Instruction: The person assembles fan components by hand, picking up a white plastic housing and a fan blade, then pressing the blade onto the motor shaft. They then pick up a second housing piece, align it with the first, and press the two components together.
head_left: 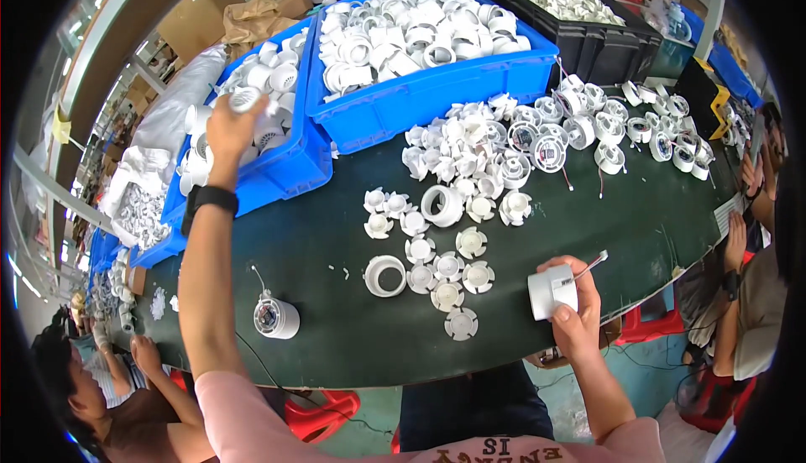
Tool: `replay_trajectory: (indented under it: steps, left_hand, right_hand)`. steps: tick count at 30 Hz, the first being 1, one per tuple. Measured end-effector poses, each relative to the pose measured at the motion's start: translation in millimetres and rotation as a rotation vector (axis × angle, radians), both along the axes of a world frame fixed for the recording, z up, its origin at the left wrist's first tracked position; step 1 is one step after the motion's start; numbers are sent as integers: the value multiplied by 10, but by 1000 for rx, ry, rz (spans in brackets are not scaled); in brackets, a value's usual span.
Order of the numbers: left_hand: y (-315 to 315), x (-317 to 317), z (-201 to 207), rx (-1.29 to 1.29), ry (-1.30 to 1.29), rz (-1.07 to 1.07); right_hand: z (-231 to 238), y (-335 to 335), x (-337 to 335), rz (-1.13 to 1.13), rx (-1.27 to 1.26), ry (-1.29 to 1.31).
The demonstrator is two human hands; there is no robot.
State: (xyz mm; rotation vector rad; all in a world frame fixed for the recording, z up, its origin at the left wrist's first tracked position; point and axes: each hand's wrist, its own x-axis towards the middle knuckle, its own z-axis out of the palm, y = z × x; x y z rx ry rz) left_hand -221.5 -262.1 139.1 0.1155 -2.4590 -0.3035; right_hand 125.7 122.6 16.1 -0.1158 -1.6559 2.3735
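My left hand (230, 134) reaches over the left blue bin (290, 165), its fingers closed around a white plastic cup-shaped housing (244, 99). More white housings with vented ends fill that bin below the hand. Near the front edge of the table, my right hand (581, 316) grips a white cylindrical housing (552, 292); a thin wire with a small white connector (602, 256) sticks out of its side. On the table between my arms stand a white ring (385, 277) and several flower-shaped white caps (448, 266). A housing with a circuit board inside (276, 317) is upright beside my left forearm.
A larger blue bin (437, 85) of white collars and a black crate (604, 52) of small white parts stand at the back. Caps and wired units (550, 152) are heaped on the right of the green table (336, 354). Other people sit at both sides.
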Motion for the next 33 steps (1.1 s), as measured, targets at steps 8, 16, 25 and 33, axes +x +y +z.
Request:
replay_trajectory:
  steps: [8, 16, 25, 33]
  left_hand:
    - [1144, 2615, -377, 1367, -736, -783]
    - [1651, 3523, -835, 1249, -632, -743]
    - [1717, 3797, -960, 1190, -564, -804]
    - [1672, 3855, -1006, 1023, -435, -868]
  right_hand:
    - [199, -232, 142, 354, -95, 154]
    - [445, -331, 486, 366, 495, 109]
    - [294, -317, 745, 392, 341, 113]
    - [330, -337, 698, 443, 616, 182]
